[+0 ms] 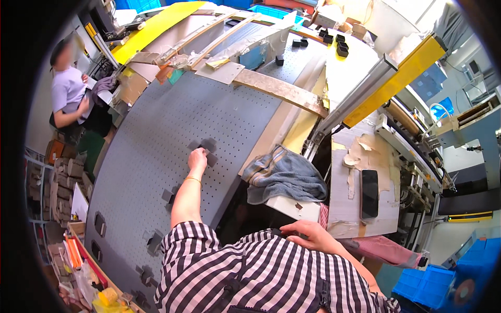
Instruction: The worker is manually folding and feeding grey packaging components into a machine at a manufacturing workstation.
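1. Nearest the camera, a black-and-white striped shirt [255, 274] fills the bottom middle of the frame.
2. At the centre of the frame, the left hand [197, 157] reaches onto a dark grey cross-shaped sheet [211, 158], which lies on the perforated grey counter [156, 125].
3. The left grip looks narrow, fingertips bunched over the sheet's middle; I cannot tell whether they pinch it or only press.
4. For good handling, I judge, light fingertip pressure at the middle suits best, leaving the flaps flat and uncreased; the wrist should stay clear of the edges.
5. At least 3 flaps show, pointing roughly to the upper left, upper right and lower right of the frame; the hand may cover another. The arms look about equal, so no clear long axis stands out.
6. Right of bottom centre, the right hand [312, 236] rests near the shirt, a dark thing by its fingertips; I cannot tell whether that grip holds it.
7. Similar dark cutouts [154, 242] lie toward the lower left, and black boxes [342, 49] stand at the upper right.
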`<action>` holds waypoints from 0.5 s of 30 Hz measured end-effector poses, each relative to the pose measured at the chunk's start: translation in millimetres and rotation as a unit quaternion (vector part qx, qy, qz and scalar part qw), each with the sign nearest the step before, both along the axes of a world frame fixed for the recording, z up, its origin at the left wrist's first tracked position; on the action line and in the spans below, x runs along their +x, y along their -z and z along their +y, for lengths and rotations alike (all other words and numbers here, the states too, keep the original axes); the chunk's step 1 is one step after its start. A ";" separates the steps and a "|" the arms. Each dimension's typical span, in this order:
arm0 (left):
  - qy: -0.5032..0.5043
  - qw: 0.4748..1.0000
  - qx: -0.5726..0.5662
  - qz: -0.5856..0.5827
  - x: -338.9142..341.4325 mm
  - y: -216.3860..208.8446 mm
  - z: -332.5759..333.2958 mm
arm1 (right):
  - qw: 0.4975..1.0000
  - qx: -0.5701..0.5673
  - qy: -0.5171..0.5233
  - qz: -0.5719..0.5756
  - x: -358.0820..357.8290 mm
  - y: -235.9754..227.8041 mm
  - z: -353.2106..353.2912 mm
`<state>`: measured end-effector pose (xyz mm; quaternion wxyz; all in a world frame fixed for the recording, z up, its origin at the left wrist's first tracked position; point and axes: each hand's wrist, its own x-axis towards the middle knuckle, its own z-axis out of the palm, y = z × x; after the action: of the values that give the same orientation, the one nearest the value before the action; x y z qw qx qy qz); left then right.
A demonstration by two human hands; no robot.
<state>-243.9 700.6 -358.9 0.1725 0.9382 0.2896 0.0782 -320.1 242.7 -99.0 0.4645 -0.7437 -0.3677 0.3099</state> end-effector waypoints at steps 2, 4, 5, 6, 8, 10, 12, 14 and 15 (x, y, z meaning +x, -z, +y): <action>0.057 0.986 -0.156 -0.005 21.5 -35.1 -25.7 | 1.000 -0.007 0.014 -0.020 -1.0 1.2 0.1; 0.132 0.930 -0.342 -0.034 31.1 -87.2 -54.4 | 0.999 -0.016 0.020 -0.047 3.8 -5.0 -5.0; 0.177 0.874 -0.448 -0.061 29.9 -111.6 -70.1 | 0.998 -0.017 0.019 -0.061 8.0 -7.7 -9.3; 0.243 0.847 -0.471 -0.046 27.4 -152.0 -99.8 | 0.996 -0.008 0.051 -0.071 12.6 -9.7 -17.7; 0.407 0.804 -0.431 -0.050 12.1 -227.9 -154.3 | 0.979 0.037 0.121 -0.157 28.1 -14.4 -36.3; 0.563 0.756 -0.324 -0.077 -6.9 -279.0 -202.2 | 0.962 0.085 0.177 -0.190 39.8 -24.3 -54.5; 0.670 0.700 -0.239 -0.071 -23.0 -316.4 -248.9 | 0.952 0.102 0.179 -0.227 42.0 -48.5 -76.1; 0.728 0.647 -0.210 -0.086 -34.2 -336.3 -293.9 | 0.957 0.111 0.140 -0.228 32.4 -58.1 -106.1; 0.750 0.623 -0.200 -0.099 -38.9 -343.4 -315.7 | 0.962 0.109 0.109 -0.227 26.1 -59.6 -122.8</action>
<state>-282.8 384.9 -15.5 0.3822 0.7594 -0.5245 -0.0458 -294.0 119.9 -39.4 0.4781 -0.7748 -0.4119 0.0389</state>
